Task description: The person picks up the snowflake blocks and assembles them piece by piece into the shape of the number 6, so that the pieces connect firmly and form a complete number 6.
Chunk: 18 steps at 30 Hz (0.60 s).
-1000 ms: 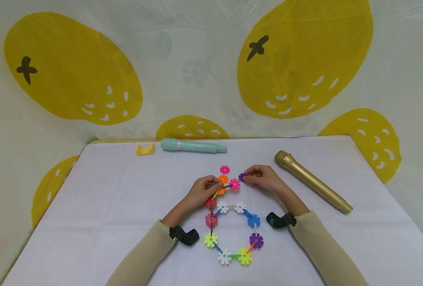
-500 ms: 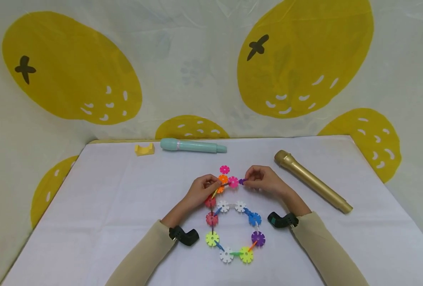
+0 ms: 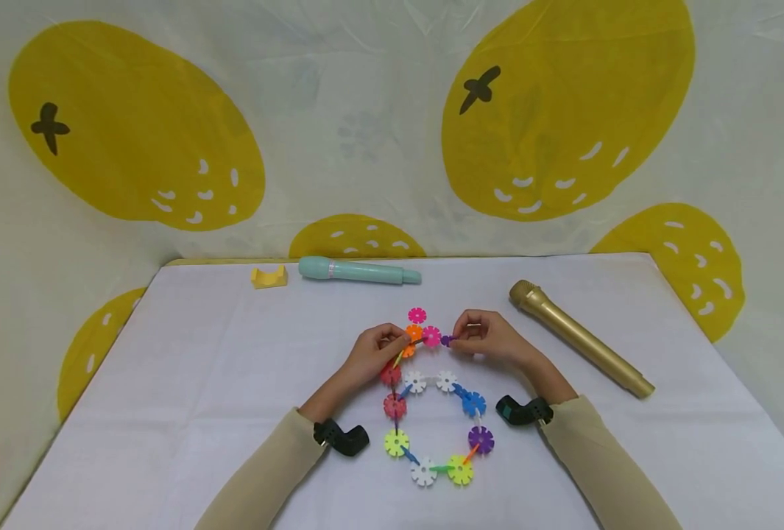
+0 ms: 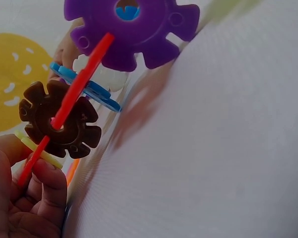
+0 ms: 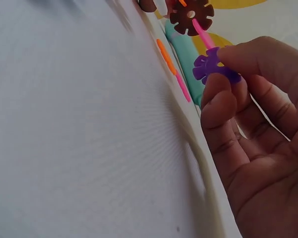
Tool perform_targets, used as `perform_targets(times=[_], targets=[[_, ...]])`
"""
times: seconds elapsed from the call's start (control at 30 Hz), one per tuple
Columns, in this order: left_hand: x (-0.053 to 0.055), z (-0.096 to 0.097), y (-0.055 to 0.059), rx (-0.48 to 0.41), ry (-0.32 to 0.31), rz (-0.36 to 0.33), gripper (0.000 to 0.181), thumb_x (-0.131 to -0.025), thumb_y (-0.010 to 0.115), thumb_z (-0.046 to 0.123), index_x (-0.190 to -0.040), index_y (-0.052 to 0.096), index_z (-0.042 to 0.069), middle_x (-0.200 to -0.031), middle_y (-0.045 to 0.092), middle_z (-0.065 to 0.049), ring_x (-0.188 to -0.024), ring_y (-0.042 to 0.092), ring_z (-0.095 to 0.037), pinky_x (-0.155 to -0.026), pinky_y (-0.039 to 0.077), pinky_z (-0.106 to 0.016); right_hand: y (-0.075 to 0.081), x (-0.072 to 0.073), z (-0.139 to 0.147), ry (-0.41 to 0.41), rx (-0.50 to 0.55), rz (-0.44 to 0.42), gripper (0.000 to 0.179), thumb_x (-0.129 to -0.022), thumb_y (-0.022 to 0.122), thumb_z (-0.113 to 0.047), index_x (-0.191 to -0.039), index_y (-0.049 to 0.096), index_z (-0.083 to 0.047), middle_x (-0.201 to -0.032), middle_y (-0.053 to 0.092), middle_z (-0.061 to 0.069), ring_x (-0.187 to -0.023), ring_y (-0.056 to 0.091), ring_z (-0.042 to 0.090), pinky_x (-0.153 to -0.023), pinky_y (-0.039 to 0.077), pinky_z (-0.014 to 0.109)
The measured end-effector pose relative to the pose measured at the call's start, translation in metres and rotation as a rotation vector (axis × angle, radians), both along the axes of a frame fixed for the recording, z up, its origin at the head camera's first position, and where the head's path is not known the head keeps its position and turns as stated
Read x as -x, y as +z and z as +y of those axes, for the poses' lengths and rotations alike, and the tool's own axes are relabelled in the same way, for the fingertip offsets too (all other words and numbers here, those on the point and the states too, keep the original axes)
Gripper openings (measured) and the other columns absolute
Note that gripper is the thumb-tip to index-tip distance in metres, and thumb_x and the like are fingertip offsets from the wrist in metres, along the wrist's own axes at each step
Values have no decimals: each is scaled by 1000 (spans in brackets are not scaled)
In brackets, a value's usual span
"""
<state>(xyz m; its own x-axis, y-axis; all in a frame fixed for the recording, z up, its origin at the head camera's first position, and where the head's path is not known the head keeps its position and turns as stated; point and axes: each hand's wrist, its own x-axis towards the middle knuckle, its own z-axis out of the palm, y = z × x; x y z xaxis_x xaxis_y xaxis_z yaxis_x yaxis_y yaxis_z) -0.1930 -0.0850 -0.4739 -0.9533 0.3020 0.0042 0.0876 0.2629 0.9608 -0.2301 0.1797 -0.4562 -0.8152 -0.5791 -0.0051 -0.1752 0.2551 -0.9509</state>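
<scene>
My left hand (image 3: 378, 352) pinches the upper end of a chain of notched plastic snowflake discs. In the left wrist view its fingertips are at a yellow disc (image 4: 42, 151), beside a red disc (image 4: 79, 87) and a brown disc (image 4: 59, 119). My right hand (image 3: 487, 336) pinches a purple disc (image 5: 216, 68) between thumb and fingers. That disc meets the edge of a pink disc (image 3: 431, 336) at the chain's end. Below, the linked discs form a ring, with a white disc (image 3: 423, 472), a yellow-green disc (image 3: 460, 470) and a blue disc (image 3: 474, 404) among them.
A loose orange disc (image 5: 166, 57) and a loose pink disc (image 3: 417, 315) lie behind the chain. Farther back are a teal microphone (image 3: 358, 271) and a small yellow stand (image 3: 269, 277). A gold microphone (image 3: 580, 338) lies right of my right hand.
My right hand has brought the purple disc down to the pink disc, which has shifted slightly left and up. The ring's lower part has slid slightly right. My left hand keeps its hold.
</scene>
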Motion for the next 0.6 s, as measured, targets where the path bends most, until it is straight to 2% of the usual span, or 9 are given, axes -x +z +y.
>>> perform_targets(times=[0.27,0.47,0.6], targets=[[0,0,0,4,-4,3,22,-98,59,20,-101,66,-1,-72,54,1,-61,45,-10,-55,35,-20,0,0,0,-18,27,10,15,-85,73,-1,-93,60,2,-90,61,13,-72,62,18,-68,55,26],[-1,0,1,6,-24,-7,23,-97,60,20,-101,65,-1,-75,57,0,-63,47,-10,-57,38,-20,-2,0,-1,15,59,0,16,-84,73,2,-92,60,5,-91,61,14,-73,63,17,-70,56,26],[-1,-1,2,-5,-58,-16,21,-97,60,19,-101,65,-1,-78,60,-2,-64,47,-11,-59,38,-20,-2,0,-3,35,80,-3,15,-83,74,3,-90,61,6,-93,61,14,-76,65,16,-71,56,27]])
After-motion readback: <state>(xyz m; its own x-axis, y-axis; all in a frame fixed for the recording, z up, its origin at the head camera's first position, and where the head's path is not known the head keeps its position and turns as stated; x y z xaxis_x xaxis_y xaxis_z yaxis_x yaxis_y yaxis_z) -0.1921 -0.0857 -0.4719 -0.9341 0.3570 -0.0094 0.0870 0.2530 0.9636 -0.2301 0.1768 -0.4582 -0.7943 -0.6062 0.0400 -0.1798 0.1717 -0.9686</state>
